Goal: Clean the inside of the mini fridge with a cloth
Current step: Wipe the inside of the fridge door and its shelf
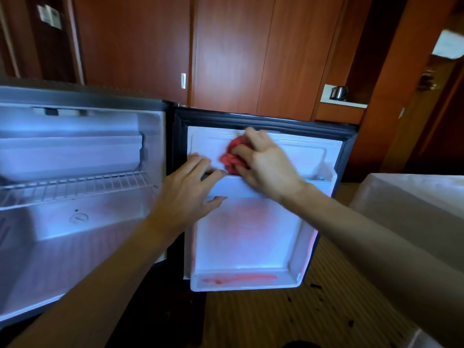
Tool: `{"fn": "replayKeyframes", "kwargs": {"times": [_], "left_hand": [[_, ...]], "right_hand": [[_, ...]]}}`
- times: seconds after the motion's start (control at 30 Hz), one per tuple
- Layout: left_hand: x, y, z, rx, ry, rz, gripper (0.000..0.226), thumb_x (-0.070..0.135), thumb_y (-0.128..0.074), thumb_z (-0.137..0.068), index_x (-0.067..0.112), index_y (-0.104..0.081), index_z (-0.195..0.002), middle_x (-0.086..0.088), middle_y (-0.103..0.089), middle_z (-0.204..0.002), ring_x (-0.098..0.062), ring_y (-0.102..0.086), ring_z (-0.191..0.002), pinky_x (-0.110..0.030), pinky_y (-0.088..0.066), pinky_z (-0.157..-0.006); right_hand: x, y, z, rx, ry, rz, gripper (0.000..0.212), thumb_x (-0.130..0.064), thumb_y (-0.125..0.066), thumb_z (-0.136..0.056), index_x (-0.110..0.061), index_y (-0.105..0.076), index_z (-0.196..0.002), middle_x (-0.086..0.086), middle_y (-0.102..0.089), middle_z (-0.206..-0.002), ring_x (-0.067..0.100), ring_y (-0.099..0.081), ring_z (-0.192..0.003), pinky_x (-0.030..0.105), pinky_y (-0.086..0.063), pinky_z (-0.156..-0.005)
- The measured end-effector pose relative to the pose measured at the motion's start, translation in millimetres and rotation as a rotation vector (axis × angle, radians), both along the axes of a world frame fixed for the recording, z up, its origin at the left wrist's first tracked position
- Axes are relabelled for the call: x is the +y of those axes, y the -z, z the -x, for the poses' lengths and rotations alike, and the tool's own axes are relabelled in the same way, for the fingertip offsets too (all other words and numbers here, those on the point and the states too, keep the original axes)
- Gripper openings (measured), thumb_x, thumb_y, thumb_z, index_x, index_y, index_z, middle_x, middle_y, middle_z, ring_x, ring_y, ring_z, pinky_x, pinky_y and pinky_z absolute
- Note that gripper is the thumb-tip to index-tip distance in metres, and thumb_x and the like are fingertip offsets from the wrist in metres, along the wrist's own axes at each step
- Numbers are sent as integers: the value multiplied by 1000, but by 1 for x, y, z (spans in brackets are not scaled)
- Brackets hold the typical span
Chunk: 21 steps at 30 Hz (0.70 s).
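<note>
Head view: both bare forearms reached forward and upward from the bottom corners of the frame to the open white-lined door (248,232) of the small mini fridge (75,156). The door hung open to the right of the cabinet, its inner panel facing the camera.

The right hand (266,164) lay palm-down against the upper part of the door panel, fingers curled round a crumpled red cloth (232,156) and pressing it to the white plastic just above the narrow white door shelf (241,185). The wrist was bent slightly, with the forearm running down to the lower right.

The left hand (190,189) rested at the left end of that same door shelf, fingers spread and fairly straight, the thumb tucked under the shelf's lower edge and the fingertips over its top; it braced the shelf and was not closed round anything that could be made out.

A reddish reflection showed on the lower door panel and along the bottom door ledge (241,278).

Inside the cabinet sat a white freezer box (70,151) above a white wire rack (75,187). Reddish-brown wooden panels (226,51) stood behind, with a metal kettle (339,92) on a bench in a niche at right.
</note>
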<state>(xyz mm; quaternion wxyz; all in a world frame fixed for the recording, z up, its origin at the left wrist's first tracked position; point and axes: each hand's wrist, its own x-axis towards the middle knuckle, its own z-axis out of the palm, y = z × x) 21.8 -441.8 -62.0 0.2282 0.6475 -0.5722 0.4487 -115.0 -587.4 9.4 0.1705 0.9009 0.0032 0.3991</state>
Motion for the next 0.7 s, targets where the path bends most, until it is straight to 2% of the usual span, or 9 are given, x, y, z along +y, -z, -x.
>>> {"fn": "replayKeyframes", "kwargs": {"times": [0.1,0.23,0.37,0.47,0.6,0.7], "left_hand": [[-2,-2,-1,-31,-15,1,38,37,-76,-79,13,-71,-107,-9,-65,-101,-33,-63,-107,-43,-54,-90],[1,-1,-3,-28,-11,-1,36,41,-75,-80,15,-70,-103,-7,-63,-97,-31,-64,-105,-39,-52,-94],[3,-1,-2,-44,-26,5,36,42,-78,-77,17,-71,-102,-5,-64,-96,-28,-64,-104,-32,-46,-97],[2,-1,0,-1,-11,-3,36,40,-79,-78,16,-71,-104,-5,-64,-97,-29,-64,-107,-36,-50,-98],[-3,0,0,-34,-17,17,36,36,-77,-79,12,-71,-104,-10,-65,-100,-33,-63,-109,-43,-54,-91],[-4,-1,-5,-53,-4,19,33,36,-74,-81,12,-70,-103,-10,-64,-101,-33,-63,-109,-43,-52,-94]], "right_hand": [[10,-6,-18,62,-10,28,25,-27,-62,-97,-3,-69,-105,17,-56,-117,35,-51,-96,45,-50,-68],[-40,-11,50,107,93,13,19,-19,-73,-88,-7,-69,-102,14,-54,-110,34,-52,-93,44,-53,-70],[-68,-9,91,13,223,-82,17,-17,-79,-83,-11,-70,-96,8,-52,-103,34,-57,-91,46,-56,-71],[-40,-5,56,-6,136,-34,16,-13,-77,-83,-6,-70,-96,15,-56,-106,38,-56,-91,45,-55,-69],[11,-2,-21,52,-12,18,16,-16,-69,-89,-2,-69,-99,21,-57,-117,37,-53,-95,45,-51,-66],[-2,-6,-6,72,-23,19,19,-23,-67,-92,-6,-69,-100,17,-55,-115,35,-52,-96,42,-49,-66]]}}
